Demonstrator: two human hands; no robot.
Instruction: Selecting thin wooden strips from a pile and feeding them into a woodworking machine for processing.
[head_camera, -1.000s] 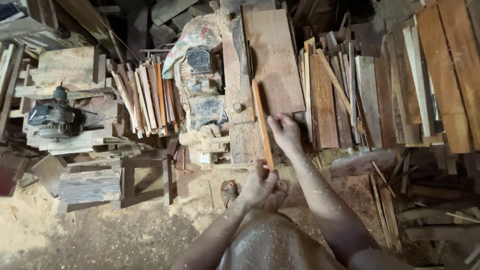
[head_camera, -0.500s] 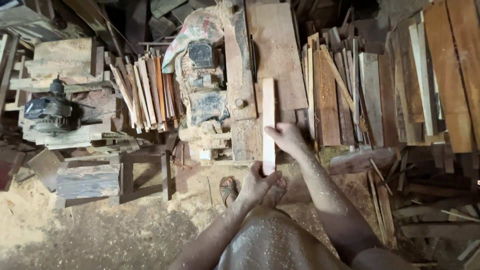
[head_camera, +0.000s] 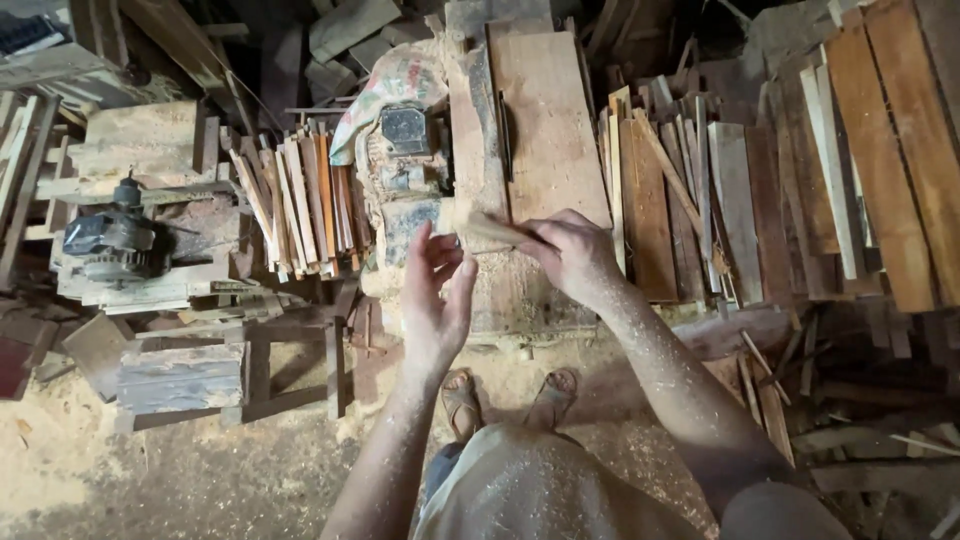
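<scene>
Head view: wood strip (head_camera: 487, 231) in right hand (head_camera: 572, 256), beside left hand (head_camera: 437, 300).

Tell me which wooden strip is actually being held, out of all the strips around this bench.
The short pale strip gripped in the right hand; the others lie stacked beside the bench.

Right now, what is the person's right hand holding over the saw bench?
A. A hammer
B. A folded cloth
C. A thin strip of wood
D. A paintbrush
C: the right hand grips a thin strip of wood that points toward the open left hand, above the dusty saw bench.
</scene>
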